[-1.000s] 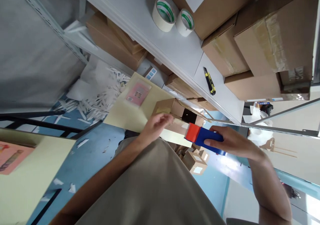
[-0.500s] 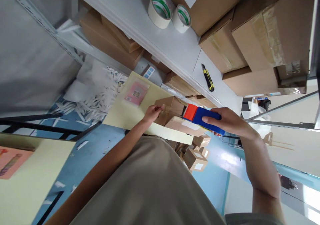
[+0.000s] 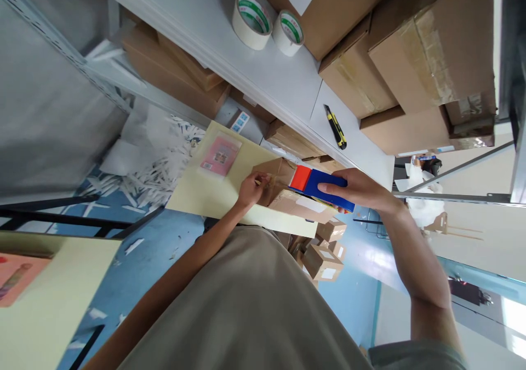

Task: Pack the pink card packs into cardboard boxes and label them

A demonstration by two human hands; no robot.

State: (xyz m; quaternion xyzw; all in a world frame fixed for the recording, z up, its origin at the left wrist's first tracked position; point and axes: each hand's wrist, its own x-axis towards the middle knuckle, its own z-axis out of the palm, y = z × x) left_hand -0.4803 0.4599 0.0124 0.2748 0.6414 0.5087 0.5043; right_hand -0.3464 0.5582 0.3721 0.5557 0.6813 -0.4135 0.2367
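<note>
The right hand grips a tape dispenser of smooth, glossy material, a long flat-sided blue body with a squarish red piece at its front; its fingers are closed round the blue body, thumb lying along the upper face. The red end rests over the top of a cardboard box, oblong and matt brown, with shiny tape along its edge and a white label on its side. This box sits on a pale yellow, smooth-faced counter, in front of the person's body. The left hand touches the end of the box, its fingers curled and drawn close together; whether they pinch a strip of tape, I cannot tell. Near that hand, on the same counter, lies a flat rectangular pink packet in a clear, slightly shiny sleeve. Counted out: one dispenser, one box beneath it, one pink packet. On the smooth grey shelf beyond stand two ring-shaped tape rolls, cream outside with green-printed cores, just beside each other, and one slim yellow-and-black utility knife. Larger taped cartons of brown cardboard stand behind them.
</note>
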